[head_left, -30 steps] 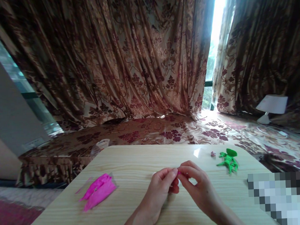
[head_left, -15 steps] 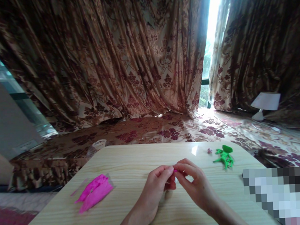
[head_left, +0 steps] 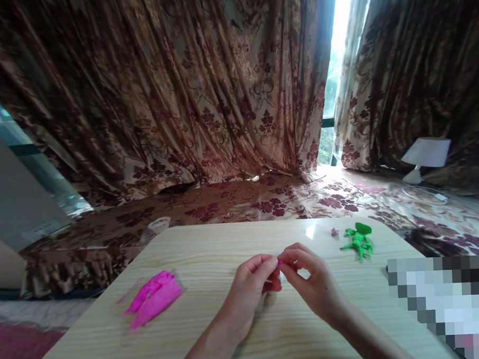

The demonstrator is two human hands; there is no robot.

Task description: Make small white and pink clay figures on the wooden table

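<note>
Over the middle of the table, both my hands meet at the fingertips. My right hand (head_left: pixel 313 279) pinches a tiny bright pink piece (head_left: pixel 282 262), which looks like modelling clay, between thumb and forefinger. My left hand (head_left: pixel 252 285) has its thumb and curled fingers closed against the same spot; its fingers partly hide the piece. To the left lies a larger lump of pink modelling clay (head_left: pixel 157 297), soft and folded, on a clear wrapper. At the far right rests a green figure (head_left: pixel 359 243) with thin limbs and a broad flat top. Beside it sits a small pinkish lump (head_left: pixel 335 232).
The pale wood-grain table (head_left: pixel 210 239) has rounded far corners. Behind it is a ledge covered in floral cloth, with a clear plastic container (head_left: pixel 158 225) and a white lamp (head_left: pixel 427 153). Patterned curtains (head_left: pixel 220 95) hang beyond. A pixelated patch covers the lower right.
The view has tilted slightly, so table and hands sit a little higher in the picture. My hands stay together with the pink piece at their fingertips; the fingers have shifted only slightly.
</note>
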